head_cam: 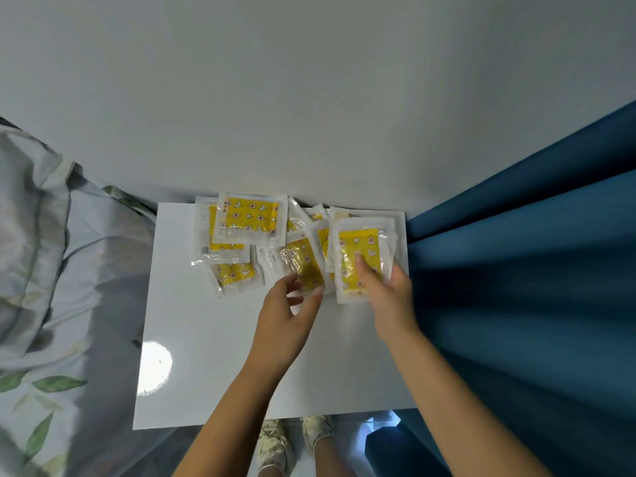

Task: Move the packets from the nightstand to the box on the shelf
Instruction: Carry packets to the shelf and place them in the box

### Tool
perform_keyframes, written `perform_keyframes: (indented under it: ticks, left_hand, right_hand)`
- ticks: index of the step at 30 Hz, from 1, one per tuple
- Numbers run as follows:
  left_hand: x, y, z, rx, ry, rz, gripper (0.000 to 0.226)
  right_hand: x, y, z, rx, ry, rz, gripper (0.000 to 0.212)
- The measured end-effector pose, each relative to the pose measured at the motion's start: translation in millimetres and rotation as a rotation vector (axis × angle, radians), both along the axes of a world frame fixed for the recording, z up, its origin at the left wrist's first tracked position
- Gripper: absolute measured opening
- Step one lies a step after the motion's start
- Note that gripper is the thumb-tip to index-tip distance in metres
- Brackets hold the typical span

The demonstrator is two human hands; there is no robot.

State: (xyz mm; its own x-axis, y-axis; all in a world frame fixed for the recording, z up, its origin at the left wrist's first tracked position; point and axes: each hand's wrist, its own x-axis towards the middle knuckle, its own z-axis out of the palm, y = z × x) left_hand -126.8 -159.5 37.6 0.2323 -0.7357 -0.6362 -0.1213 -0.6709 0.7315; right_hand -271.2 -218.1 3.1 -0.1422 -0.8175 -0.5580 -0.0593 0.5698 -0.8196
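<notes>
Shoes (275, 445) below nightstand (213, 356) edge — bare top nearside. Right hand (390, 297) pinches stacked packets (359, 259); left hand (285, 315) pinches one packet (303, 266). Approx. 3 more (246, 218) left, at far edge.

Likely bedroom, bedding (51, 270), nightstand (206, 356), curtain (516, 287)
</notes>
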Motion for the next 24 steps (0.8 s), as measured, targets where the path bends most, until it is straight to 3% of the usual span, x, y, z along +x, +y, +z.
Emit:
perform_keyframes:
  ticks: [2, 4, 8, 13, 15, 17, 19, 21, 24]
  left_hand:
    - [1.5, -1.0, 1.8, 0.051, 0.195, 0.096, 0.061]
    - [3.3, -0.6, 3.3, 0.076, 0.387, 0.167, 0.054]
    - [5.7, 3.9, -1.9, 0.042, 0.396, 0.295, 0.024]
    - [11.0, 9.9, -10.7, 0.069, 0.345, 0.317, 0.020]
    - [9.7, 12.1, -12.1, 0.075, 0.334, 0.326, 0.019]
    - [8.5, 15.2, -12.1, 0.093, 0.335, 0.320, 0.020]
    - [9.0, 18.9, -10.6, 0.110, 0.368, 0.312, 0.024]
    - [10.8, 22.3, -7.9, 0.112, 0.391, 0.315, 0.022]
    - [12.8, 25.4, -5.6, 0.134, 0.422, 0.334, 0.020]
  right_hand:
    - [8.0, 13.1, 17.1, 0.079, -0.175, 0.056, 0.027]
    - [13.0, 23.4, 30.5, 0.143, -0.195, 0.212, 0.021]
    - [5.2, 16.8, 39.9, 0.266, -0.146, 0.467, 0.021]
    - [-19.4, -15.7, -14.3, -0.042, 0.556, 0.123, 0.051]
    - [-27.2, -28.7, -33.4, 0.023, 0.751, 0.133, 0.073]
    - [-35.6, -38.6, -49.2, 0.137, 0.793, 0.163, 0.085]
    - [-44.4, -43.5, -60.8, 0.171, 0.683, 0.134, 0.075]
    - [-51.1, -42.3, -64.2, 0.161, 0.579, 0.113, 0.050]
    - [-60.9, -36.7, -60.2, 0.114, 0.626, 0.085, 0.040]
